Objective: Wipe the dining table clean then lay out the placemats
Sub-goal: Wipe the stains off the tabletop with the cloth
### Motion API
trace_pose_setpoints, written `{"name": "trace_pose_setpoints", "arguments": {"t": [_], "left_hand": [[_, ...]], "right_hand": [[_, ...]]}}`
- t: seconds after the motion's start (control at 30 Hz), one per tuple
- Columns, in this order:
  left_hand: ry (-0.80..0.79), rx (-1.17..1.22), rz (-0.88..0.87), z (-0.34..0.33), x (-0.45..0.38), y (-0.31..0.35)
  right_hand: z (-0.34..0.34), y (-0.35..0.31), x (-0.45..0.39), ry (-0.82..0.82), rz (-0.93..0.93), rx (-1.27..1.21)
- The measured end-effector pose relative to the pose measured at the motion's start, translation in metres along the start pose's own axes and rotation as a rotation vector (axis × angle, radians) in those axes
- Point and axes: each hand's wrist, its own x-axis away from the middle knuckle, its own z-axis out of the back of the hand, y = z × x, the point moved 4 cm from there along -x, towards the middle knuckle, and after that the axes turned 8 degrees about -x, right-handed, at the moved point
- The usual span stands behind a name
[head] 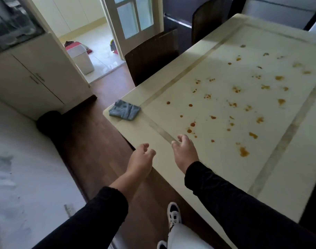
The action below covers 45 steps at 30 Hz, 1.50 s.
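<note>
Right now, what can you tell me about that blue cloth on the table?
The cloth is a small blue-grey rag, soft-looking and creased, folded into a rough square. It lies flat on the near left corner of the cream table, on the border beside the stained middle panel. Nothing touches it; both hands are apart from it, nearer the camera.

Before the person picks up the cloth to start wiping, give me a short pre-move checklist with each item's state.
1. Cloth within view, lying folded on the table corner: ok.
2. Left hand free, holding nothing: ok.
3. Right hand free, holding nothing: ok.
4. Table surface clean: not ok, orange-brown stains scattered across it.
5. Placemats on hand: cannot tell, none in view.
6. Cloth damp: cannot tell.
</note>
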Motion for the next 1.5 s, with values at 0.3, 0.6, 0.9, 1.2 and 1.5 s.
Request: {"name": "trace_pose_setpoints", "arguments": {"t": [0.3,0.6,0.9,1.2,1.5], "left_hand": [[0.015,-0.203,-0.141,0.033,-0.113,0.035],[0.147,-0.71,-0.199,0.056,-0.198,0.03],[0.012,-0.987,-0.496,0.056,-0.277,0.023],[-0.211,-0.826,-1.004,0.042,-0.26,0.028],[-0.539,-0.691,-1.29,0.015,-0.221,0.032]], "right_hand": [[-0.036,-0.035,-0.09,-0.021,-0.011,-0.026],[-0.04,-0.028,-0.118,0.04,-0.102,-0.024],[-0.079,-0.022,-0.118,0.255,-0.294,-0.06],[-0.132,-0.034,-0.106,0.392,-0.235,-0.032],[-0.113,-0.043,-0.118,0.517,-0.02,0.239]]}}
